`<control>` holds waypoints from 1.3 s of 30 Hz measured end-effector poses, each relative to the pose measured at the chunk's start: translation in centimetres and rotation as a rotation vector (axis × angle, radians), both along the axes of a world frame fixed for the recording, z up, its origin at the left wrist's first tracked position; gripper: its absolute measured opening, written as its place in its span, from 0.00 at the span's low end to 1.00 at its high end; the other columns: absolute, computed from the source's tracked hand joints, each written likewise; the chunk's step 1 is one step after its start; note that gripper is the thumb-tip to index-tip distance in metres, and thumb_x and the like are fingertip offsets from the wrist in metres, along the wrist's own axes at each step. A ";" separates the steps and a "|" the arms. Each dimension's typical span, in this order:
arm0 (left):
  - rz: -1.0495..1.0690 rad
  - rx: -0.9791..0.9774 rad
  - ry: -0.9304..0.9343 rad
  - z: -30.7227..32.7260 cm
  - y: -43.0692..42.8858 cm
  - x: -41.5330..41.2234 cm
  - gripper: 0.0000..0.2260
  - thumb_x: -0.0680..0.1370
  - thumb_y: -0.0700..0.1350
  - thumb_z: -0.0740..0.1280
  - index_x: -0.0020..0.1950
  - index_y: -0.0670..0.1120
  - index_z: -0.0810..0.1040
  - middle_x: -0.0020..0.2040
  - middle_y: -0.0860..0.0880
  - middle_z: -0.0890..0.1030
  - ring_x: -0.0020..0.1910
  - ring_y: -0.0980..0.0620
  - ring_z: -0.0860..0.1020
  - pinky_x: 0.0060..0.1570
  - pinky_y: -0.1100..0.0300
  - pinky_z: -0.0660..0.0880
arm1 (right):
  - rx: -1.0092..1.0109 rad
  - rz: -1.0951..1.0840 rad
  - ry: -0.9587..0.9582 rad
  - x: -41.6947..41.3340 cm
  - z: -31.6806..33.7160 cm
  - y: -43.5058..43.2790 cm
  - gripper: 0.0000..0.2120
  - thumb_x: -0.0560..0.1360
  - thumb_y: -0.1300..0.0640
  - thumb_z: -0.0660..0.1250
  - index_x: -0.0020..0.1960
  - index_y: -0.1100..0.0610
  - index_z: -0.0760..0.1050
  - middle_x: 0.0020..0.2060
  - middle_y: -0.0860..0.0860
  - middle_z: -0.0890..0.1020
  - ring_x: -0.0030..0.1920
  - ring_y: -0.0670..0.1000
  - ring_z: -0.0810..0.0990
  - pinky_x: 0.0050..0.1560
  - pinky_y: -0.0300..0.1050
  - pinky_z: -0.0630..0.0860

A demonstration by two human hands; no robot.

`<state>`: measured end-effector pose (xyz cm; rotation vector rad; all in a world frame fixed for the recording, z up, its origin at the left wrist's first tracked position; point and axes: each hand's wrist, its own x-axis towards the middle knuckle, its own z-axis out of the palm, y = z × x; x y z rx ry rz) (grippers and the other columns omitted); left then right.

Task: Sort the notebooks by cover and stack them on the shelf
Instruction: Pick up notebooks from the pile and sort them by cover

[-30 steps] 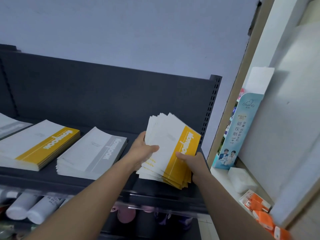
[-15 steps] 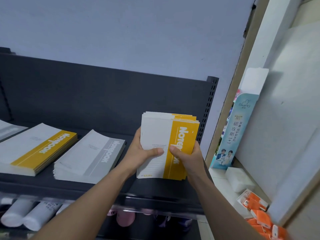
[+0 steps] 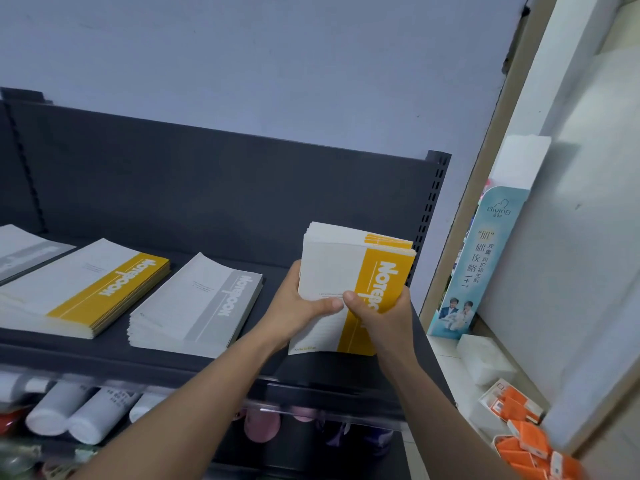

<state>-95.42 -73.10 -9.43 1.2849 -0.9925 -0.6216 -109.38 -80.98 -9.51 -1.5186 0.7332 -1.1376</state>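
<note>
Now the fanned yellow-band notebooks point(image 3: 349, 271) stand squared upright at centre right, your left hand point(image 3: 298, 306) and right hand point(image 3: 384, 317) both gripping them, likely ready for the shelf's point(image 3: 110, 355) yellow stack point(image 3: 86, 289) at left.

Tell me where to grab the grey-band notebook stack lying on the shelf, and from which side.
Take the grey-band stack by its two long edges near the middle, gripped from both sides at once, reaching in from the front of the shelf. It lies flat, loose and slightly fanned, so a corner pinch would probably splay it. Gaps show along both long edges.
</note>
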 end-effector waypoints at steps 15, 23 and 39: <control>-0.036 0.116 -0.007 -0.8 0.3 0.4 0.35 0.65 0.40 0.79 0.68 0.50 0.68 0.60 0.52 0.79 0.62 0.53 0.76 0.65 0.48 0.72 | -0.817 -0.467 0.273 -0.3 4.8 1.5 0.41 0.71 0.34 0.61 0.75 0.57 0.60 0.74 0.54 0.65 0.75 0.54 0.61 0.74 0.56 0.59; -0.050 0.114 -0.009 -0.3 0.5 0.6 0.36 0.64 0.40 0.80 0.69 0.51 0.68 0.60 0.52 0.79 0.61 0.52 0.76 0.63 0.48 0.74 | -1.101 -0.396 0.771 -0.5 7.6 1.4 0.37 0.74 0.31 0.51 0.67 0.58 0.74 0.66 0.53 0.77 0.69 0.54 0.72 0.73 0.54 0.58; 0.097 -0.004 -0.132 -0.9 1.1 -1.0 0.31 0.72 0.40 0.75 0.71 0.54 0.65 0.62 0.58 0.77 0.63 0.58 0.74 0.61 0.57 0.73 | -0.082 0.046 0.205 -1.0 1.3 0.5 0.32 0.75 0.55 0.70 0.73 0.55 0.56 0.61 0.52 0.76 0.53 0.44 0.78 0.46 0.37 0.77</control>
